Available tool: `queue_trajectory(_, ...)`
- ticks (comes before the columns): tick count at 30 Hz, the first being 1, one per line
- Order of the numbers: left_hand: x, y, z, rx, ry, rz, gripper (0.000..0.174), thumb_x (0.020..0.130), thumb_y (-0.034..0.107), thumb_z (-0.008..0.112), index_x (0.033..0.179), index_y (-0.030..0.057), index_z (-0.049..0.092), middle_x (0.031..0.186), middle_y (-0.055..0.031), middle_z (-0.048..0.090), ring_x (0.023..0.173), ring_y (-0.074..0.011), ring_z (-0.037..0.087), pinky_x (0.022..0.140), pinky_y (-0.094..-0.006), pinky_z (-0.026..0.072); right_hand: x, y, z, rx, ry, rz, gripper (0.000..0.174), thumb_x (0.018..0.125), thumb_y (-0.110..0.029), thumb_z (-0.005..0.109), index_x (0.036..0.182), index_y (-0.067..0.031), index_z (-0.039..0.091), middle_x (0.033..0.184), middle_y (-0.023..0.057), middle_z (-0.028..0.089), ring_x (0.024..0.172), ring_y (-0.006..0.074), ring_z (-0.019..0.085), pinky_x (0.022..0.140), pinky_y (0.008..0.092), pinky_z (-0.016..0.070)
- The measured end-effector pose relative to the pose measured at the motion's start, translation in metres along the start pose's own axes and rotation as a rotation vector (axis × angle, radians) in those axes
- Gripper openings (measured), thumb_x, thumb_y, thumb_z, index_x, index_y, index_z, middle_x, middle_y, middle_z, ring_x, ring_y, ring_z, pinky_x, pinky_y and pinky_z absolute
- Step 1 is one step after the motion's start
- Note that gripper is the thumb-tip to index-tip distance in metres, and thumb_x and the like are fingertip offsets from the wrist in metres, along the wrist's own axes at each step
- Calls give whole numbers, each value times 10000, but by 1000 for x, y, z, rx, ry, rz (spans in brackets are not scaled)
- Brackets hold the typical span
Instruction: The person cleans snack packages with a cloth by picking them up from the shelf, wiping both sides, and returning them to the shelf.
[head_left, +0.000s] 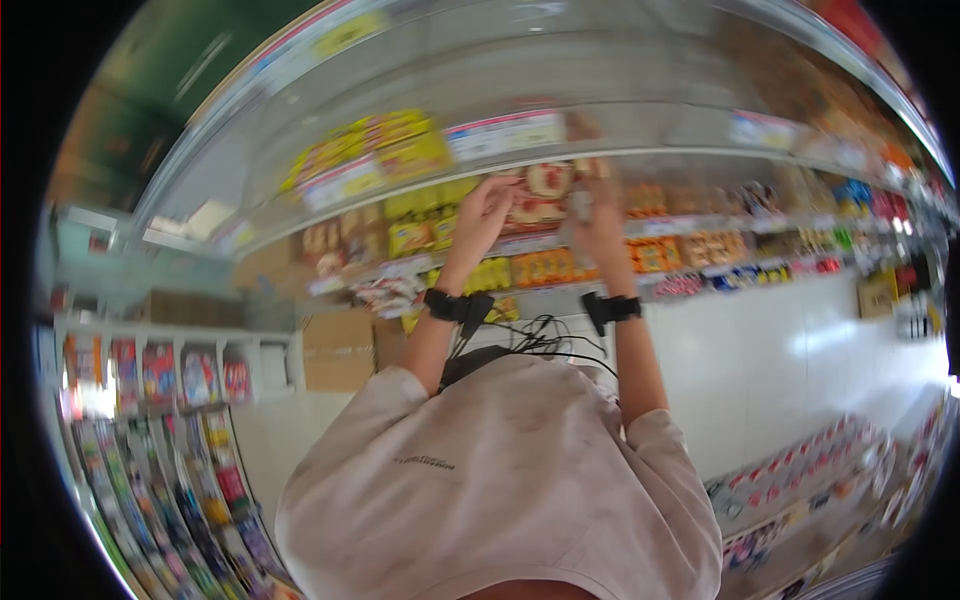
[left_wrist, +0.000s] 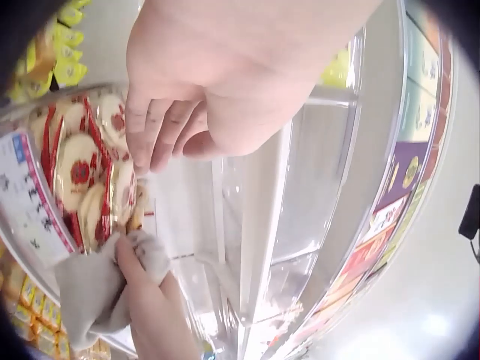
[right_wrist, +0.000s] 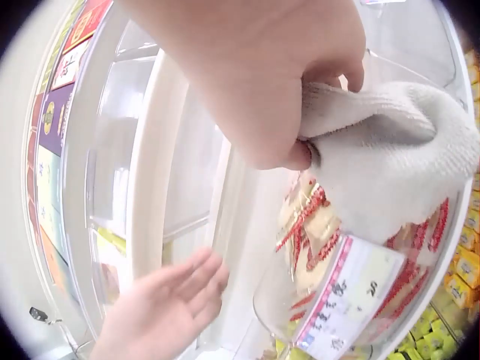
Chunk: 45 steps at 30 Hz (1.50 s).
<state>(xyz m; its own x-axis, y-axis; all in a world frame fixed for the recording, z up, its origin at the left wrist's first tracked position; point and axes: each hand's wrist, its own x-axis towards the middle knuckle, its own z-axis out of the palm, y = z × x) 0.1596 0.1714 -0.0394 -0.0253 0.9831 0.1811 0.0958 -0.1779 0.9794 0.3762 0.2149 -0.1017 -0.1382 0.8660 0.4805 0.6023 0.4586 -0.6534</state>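
Note:
The right hand (right_wrist: 262, 75) grips a crumpled grey-white cloth (right_wrist: 390, 150), which hangs over the front of a clear bin holding round pastries in red and clear wrappers (right_wrist: 315, 225). In the left wrist view the same cloth (left_wrist: 97, 285) is bunched under the right thumb (left_wrist: 154, 315). The left hand (left_wrist: 217, 75) is beside the pastries (left_wrist: 79, 169), fingers loosely bent and holding nothing. From the head view, the left hand (head_left: 485, 215) and right hand (head_left: 600, 225) are on either side of the pastry packs (head_left: 535, 205).
A price label (right_wrist: 349, 296) is on the bin's front. Yellow packs (head_left: 415, 215) are to the left, orange packs (head_left: 545, 268) on a lower tier. Above runs a shelf edge with labels (head_left: 505, 135). A cardboard box (head_left: 338, 350) stands at lower left.

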Motion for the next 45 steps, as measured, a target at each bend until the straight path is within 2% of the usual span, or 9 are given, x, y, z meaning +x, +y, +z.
queue_trajectory(8,-44,0,-168,-96,366,-132,246,1004,165,556,1152,3,667,1007,-111,726,896,-196,715,790,-299,560,5,-76,-30,161,226,136,411,970,-273,640,1258,17,596,1228,213,617,1144,325,590,1006,388,442)
queue_trajectory(14,-71,-46,-283,-198,512,-183,226,989,176,574,1116,11,663,1030,-99,716,956,-187,694,819,-319,559,-11,-156,57,726,-29,304,322,990,-261,639,1155,15,632,1064,105,676,980,145,617,860,298,489)
queue_trajectory(17,-68,-104,-319,216,509,-158,238,907,184,644,1082,31,695,963,-145,700,867,-235,668,769,-352,521,-16,-206,97,688,-180,275,337,976,-278,666,1147,12,640,1035,80,688,961,112,615,833,278,496)
queue_trajectory(22,-57,-125,-331,884,454,41,257,838,108,635,1071,28,707,936,-221,629,932,-385,613,816,-448,495,-28,-258,146,768,-255,291,369,962,-286,688,1168,15,630,1040,61,680,943,102,609,833,272,496)
queue_trajectory(32,-57,-131,-348,812,410,-86,164,844,63,670,985,29,594,880,-166,672,795,-368,647,713,-465,500,-57,-307,170,789,-233,447,370,987,-283,655,1202,15,614,1077,52,661,974,96,591,856,264,485)
queue_trajectory(36,-81,-89,-364,634,501,176,230,828,-14,640,1048,49,611,889,-148,679,769,-281,663,692,-363,513,-61,-306,182,786,-96,441,388,1016,-280,610,1281,2,585,1126,44,658,992,90,591,871,260,486)
queue_trajectory(37,-88,-77,-365,487,465,36,277,854,-47,619,1109,60,600,966,-123,688,845,-171,665,735,-283,509,-58,-308,184,802,-59,444,404,1019,-282,606,1307,-1,568,1139,44,653,1003,90,587,883,262,483)
queue_trajectory(41,-120,-10,-344,-92,354,42,454,911,-41,604,1339,81,515,1152,-130,656,995,-128,630,836,-253,503,-50,-317,203,846,164,355,435,1008,-327,625,1282,0,544,1148,41,621,1020,96,569,879,263,478)
queue_trajectory(45,-146,23,-319,-317,208,-58,615,943,-26,605,1500,68,363,1271,-187,609,1083,-149,622,905,-254,509,-48,-336,205,1040,-154,513,401,997,-299,644,1243,5,556,1114,38,633,988,94,578,849,258,486)
